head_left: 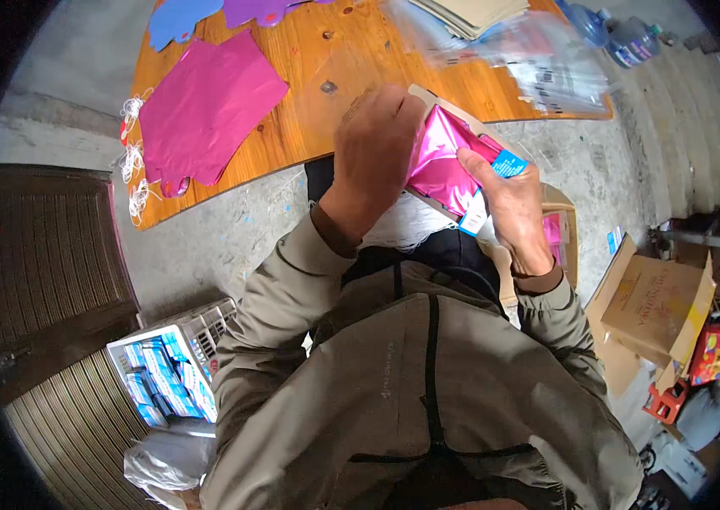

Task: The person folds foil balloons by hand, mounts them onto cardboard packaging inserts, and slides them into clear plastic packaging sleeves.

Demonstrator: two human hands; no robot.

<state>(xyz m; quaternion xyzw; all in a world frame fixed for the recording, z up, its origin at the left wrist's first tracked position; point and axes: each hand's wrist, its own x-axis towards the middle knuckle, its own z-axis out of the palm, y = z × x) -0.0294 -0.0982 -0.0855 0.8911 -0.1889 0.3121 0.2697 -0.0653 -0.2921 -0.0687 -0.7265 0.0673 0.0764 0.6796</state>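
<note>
Head view: a piece of shiny pink foil (441, 161), creased and partly folded, is held above the lap, just in front of the near edge of the wooden table (292, 38). It is gripped by the right hand (513, 204), whose thumb is pressed on its upper face while the fingers are hidden below. At its other side the left hand (377, 144) is placed, fingers curled; whether anything is pinched there cannot be told. Beside the right thumb a blue tag (509, 164) is seen, with a white label (474, 214) lower down, and behind the foil an edge of cardboard (421, 93) is shown. For good handling, the foil should be pressed flat under the thumb, creases smoothed from the middle outward, and the tag held clear of the folds; only light pressure is advised, since such thin material would probably be marked or torn easily. Loose white string (411, 223) is gathered beneath and might be snagged, so the edges are best lifted clear of it. Farther out, a flat pink shape (211, 110) is laid on the table, and clear plastic bags (551, 76) are spread at its far right.
</note>
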